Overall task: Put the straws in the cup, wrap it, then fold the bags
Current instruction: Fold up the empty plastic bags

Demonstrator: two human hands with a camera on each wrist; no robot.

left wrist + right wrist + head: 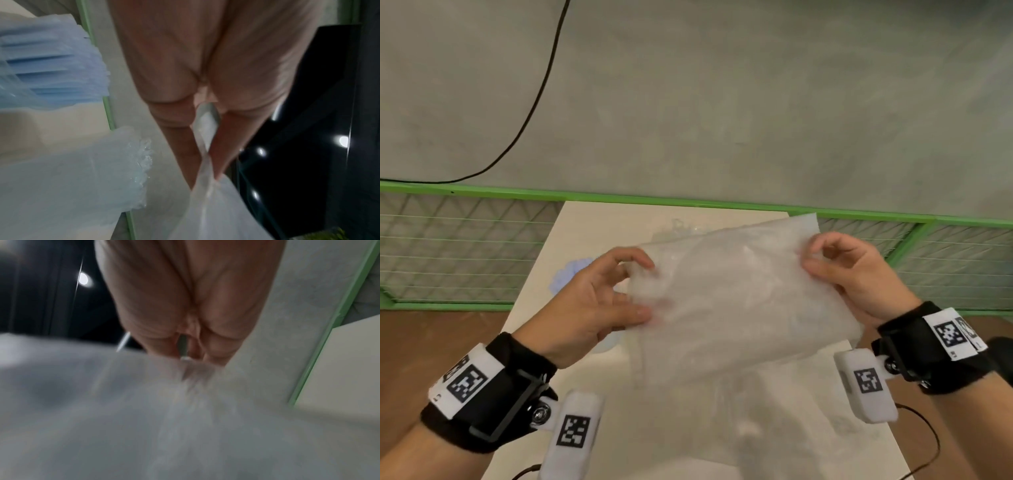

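A translucent white plastic bag point(739, 298) is stretched in the air above the white table point(592, 219). My left hand point(640, 291) pinches its left edge between thumb and fingers. My right hand point(811, 260) pinches the right edge near the top corner. In the left wrist view the bag point(207, 203) runs down from between my fingers point(183, 155). The right wrist view is blurred, with the bag point(144, 410) spreading below the hand. A bundle of blue straws point(57, 71) under clear wrap point(86, 175) lies on the table to the left, mostly hidden by my left hand in the head view.
More crumpled clear plastic point(774, 411) lies on the table under the held bag. A green railing with wire mesh point(465, 246) runs behind the table. A black cable point(544, 78) crosses the grey floor beyond.
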